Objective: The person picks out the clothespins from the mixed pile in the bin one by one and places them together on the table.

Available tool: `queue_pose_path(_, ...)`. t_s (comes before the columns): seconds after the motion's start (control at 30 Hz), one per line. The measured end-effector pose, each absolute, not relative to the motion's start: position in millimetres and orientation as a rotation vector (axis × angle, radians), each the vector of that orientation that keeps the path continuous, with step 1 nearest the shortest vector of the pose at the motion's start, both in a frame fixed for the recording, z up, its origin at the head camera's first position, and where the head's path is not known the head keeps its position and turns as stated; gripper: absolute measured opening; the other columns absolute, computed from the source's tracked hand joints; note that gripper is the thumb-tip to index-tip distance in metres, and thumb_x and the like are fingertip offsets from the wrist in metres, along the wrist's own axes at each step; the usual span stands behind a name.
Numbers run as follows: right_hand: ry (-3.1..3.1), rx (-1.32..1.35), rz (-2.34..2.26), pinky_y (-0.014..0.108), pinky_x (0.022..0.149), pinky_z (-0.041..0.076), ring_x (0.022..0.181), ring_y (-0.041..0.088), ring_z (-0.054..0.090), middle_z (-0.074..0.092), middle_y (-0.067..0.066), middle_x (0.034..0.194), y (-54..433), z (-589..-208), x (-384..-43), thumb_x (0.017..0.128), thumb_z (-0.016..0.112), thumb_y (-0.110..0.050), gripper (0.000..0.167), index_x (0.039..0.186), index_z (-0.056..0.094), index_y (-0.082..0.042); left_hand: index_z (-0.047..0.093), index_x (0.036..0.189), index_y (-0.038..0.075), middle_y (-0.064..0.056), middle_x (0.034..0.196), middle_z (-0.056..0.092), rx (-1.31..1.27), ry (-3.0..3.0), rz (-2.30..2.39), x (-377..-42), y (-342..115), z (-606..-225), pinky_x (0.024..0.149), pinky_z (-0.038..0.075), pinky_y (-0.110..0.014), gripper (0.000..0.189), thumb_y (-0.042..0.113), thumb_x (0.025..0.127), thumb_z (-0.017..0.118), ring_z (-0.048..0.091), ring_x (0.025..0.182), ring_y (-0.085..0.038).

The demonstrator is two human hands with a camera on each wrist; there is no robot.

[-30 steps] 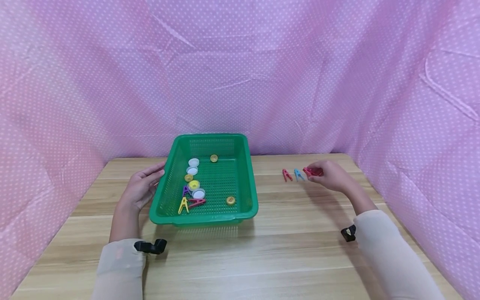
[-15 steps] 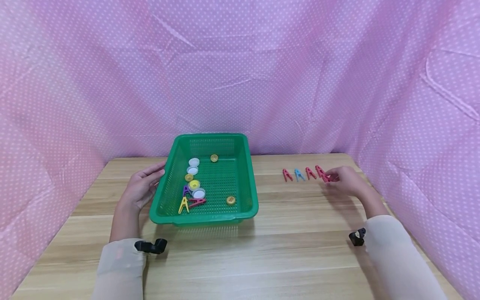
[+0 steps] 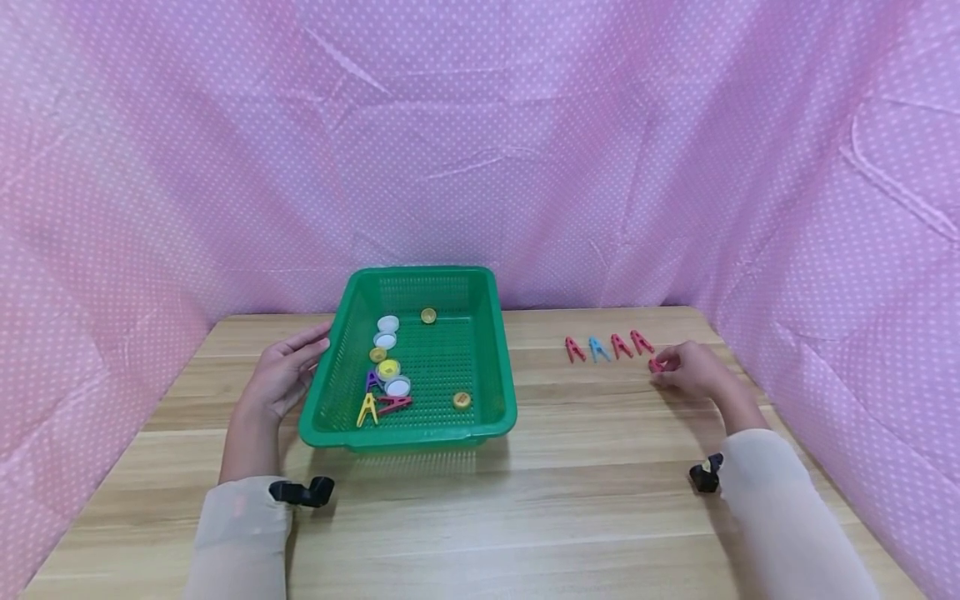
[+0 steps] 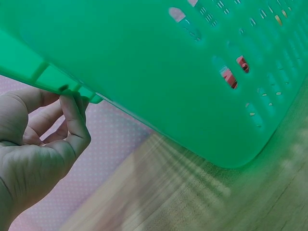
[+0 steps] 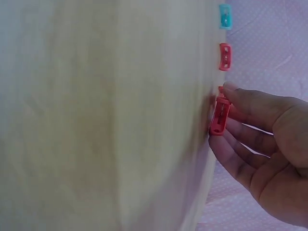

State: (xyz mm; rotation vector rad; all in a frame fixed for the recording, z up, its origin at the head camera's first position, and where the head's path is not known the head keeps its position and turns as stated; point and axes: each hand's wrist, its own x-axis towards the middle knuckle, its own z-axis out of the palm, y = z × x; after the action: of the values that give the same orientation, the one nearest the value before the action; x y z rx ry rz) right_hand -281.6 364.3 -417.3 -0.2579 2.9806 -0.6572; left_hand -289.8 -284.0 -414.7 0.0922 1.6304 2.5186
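Note:
My left hand (image 3: 279, 377) grips the left rim of a green plastic basket (image 3: 501, 367); in the left wrist view its fingers (image 4: 76, 120) pinch the rim from outside. Toward the table's right side, my right hand (image 3: 693, 371) pinches a red clothespin (image 5: 220, 116) between thumb and fingers, low over the wood. Left of that hand lies a row on the table: a red clothespin (image 3: 575, 349), a light blue clothespin (image 3: 598, 349), a second red one (image 3: 621, 346) and another red one (image 3: 641, 342) nearest the hand.
Inside the basket are white round caps (image 3: 397, 387), gold caps (image 3: 462, 401), a yellow cap (image 3: 387, 370), and purple, yellow (image 3: 367, 410) and red clothespins. A pink dotted curtain (image 3: 480, 167) hangs behind the wooden table (image 3: 450, 533).
My right hand has moved right, leaving two more red clothespins lying in the row. It has since drawn slightly nearer, holding another red clothespin. My left hand and the basket stay put.

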Motion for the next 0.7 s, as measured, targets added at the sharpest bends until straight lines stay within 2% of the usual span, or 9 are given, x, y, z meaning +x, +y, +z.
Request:
queue_pose_path(0.17, 2.989, -0.245, -0.667, 0.044, 0.078, 0.057, 0.079, 0.017, 0.065, 0.074, 0.007, 0.086, 365.0, -422.2, -282.6, 0.091, 0.079, -0.019, 0.040, 0.116, 0.070, 0.011, 0.074, 0.126, 0.008, 0.002, 0.114, 0.076, 0.077, 1.633, 2.515, -289.6, -283.8, -414.8, 0.082, 0.061, -0.023, 0.029, 0.000, 0.099, 0.065, 0.073, 0.097, -0.010)
queue_pose_path(0.4, 2.960, -0.214, -0.665, 0.055, 0.087, 0.056, 0.093, 0.034, 0.069, 0.074, 0.022, 0.100, 365.8, -414.3, -278.9, 0.090, 0.080, -0.022, 0.049, 0.119, 0.066, 0.015, 0.075, 0.124, 0.008, 0.002, 0.113, 0.076, 0.087, 1.626, 2.523, -290.7, -284.6, -414.7, 0.082, 0.061, -0.023, 0.028, -0.001, 0.100, 0.064, 0.074, 0.097, -0.010)
queue_pose_path(0.7, 2.941, -0.197, -0.656, 0.054, 0.086, 0.054, 0.093, 0.032, 0.067, 0.074, 0.020, 0.099, 368.7, -414.5, -277.7, 0.088, 0.082, -0.021, 0.046, 0.117, 0.068, 0.012, 0.073, 0.126, 0.007, 0.001, 0.115, 0.075, 0.104, 1.627, 2.525, -290.0, -284.3, -415.8, 0.083, 0.061, -0.023, 0.029, -0.001, 0.100, 0.063, 0.073, 0.098, -0.010)
